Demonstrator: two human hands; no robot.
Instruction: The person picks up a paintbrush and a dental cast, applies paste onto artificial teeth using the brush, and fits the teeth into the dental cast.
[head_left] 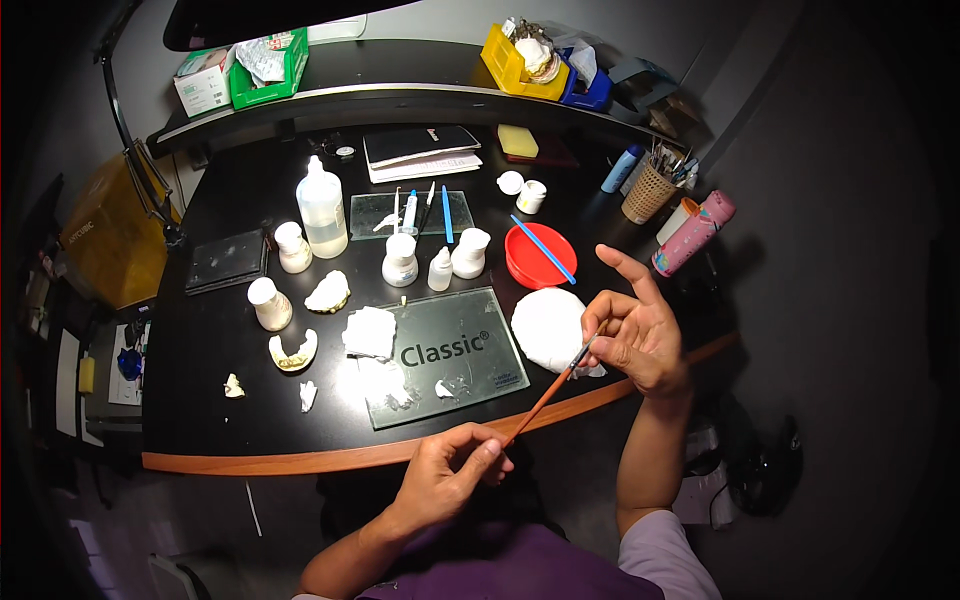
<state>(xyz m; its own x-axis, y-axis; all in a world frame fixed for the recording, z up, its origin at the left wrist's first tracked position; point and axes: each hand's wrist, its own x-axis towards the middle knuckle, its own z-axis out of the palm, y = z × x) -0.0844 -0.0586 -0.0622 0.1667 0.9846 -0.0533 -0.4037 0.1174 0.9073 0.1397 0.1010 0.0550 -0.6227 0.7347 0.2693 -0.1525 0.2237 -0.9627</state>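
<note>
A slim paintbrush point(541, 404) with a reddish-brown handle slants over the front edge of the desk. My left hand point(446, 476) grips its handle end. The thumb and index finger of my right hand point(645, 340) pinch it near the dark ferrule, other fingers raised; the bristles are hidden. Behind the right hand lies a round white pad point(547, 328). A red bowl point(520, 268) stands farther back with a blue stick point(545, 250) across it. A glass slab point(480, 382) lies left of the brush, with folded white tissue point(370, 332) on its left side.
Left of the slab sit a horseshoe-shaped dental cast point(293, 353), another cast piece point(328, 292) and white jars point(270, 305). A clear bottle point(322, 215) and a second glass plate point(455, 215) with tools stand behind. A pink flask point(693, 233) and tool basket point(650, 193) occupy the right.
</note>
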